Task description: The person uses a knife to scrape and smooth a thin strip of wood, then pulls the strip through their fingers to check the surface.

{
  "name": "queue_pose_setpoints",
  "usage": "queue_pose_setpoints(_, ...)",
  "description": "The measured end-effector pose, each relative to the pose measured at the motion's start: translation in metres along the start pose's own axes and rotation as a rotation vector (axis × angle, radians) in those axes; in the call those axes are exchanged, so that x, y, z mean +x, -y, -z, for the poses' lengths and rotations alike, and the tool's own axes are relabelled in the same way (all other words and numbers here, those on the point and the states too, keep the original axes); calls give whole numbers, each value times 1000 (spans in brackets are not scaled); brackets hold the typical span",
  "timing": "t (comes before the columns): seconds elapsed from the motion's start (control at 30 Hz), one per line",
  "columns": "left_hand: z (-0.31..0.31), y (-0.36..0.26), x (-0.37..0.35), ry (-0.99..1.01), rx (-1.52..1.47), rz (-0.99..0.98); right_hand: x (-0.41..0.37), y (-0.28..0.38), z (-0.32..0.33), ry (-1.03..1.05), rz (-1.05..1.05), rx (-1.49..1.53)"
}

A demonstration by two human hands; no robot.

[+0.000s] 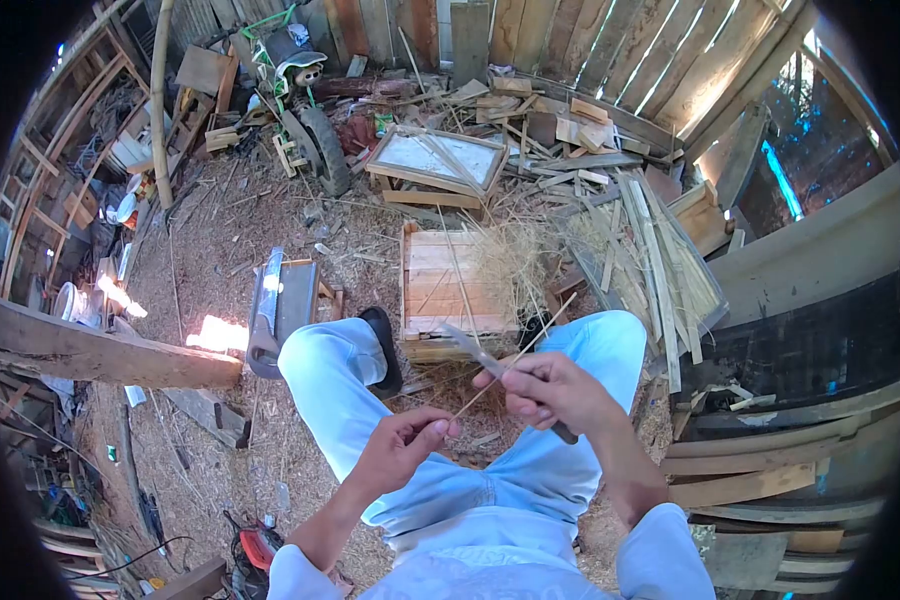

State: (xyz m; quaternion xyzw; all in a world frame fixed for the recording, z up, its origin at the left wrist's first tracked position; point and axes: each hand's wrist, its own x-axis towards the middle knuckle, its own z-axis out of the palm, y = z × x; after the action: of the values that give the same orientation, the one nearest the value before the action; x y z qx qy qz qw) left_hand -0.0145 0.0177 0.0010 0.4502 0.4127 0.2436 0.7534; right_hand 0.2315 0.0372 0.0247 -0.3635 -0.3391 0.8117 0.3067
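My right hand (562, 392) is closed around a knife (477, 351). Its blade points up and to the left, and the dark handle end shows below my palm. A thin wooden stick (482, 394) runs diagonally past the blade, its far end rising to the upper right. Between thumb and fingers, my left hand (407, 446) pinches the lower end of this stick. Both hands are over my lap, between my spread knees. Beyond them a wooden crate (440, 272) stands on the ground, with fine shavings (525, 262) heaped on its right side.
A handsaw (266, 308) rests by a small bench (297, 298) left of my knee. Wood strips (660, 270) lie stacked at right. Behind the crate are a framed panel (435, 160), scrap wood (560, 125) and a motorbike (310, 120). A thick beam (110, 350) juts in from the left.
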Motion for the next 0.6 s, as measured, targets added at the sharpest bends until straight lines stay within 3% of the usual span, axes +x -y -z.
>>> queue_pose_setpoints(0.1,4,3,-7,-23,44,54,-9,11,17,-135,46,12)
queue_pose_setpoints(0.27,5,6,-11,-36,118,-14,-17,25,49,-195,98,39)
queue_pose_setpoints(0.37,10,9,-10,-68,86,-41,-21,35,62,-336,250,71)
queue_pose_setpoints(0.4,10,13,-6,-74,88,-43,-21,33,59,-329,251,71)
queue_pose_setpoints(0.47,6,24,3,-277,262,-290,-21,24,46,-228,203,-141)
queue_pose_setpoints(0.6,-16,2,9,-270,414,-282,0,-10,-7,-19,-8,-153)
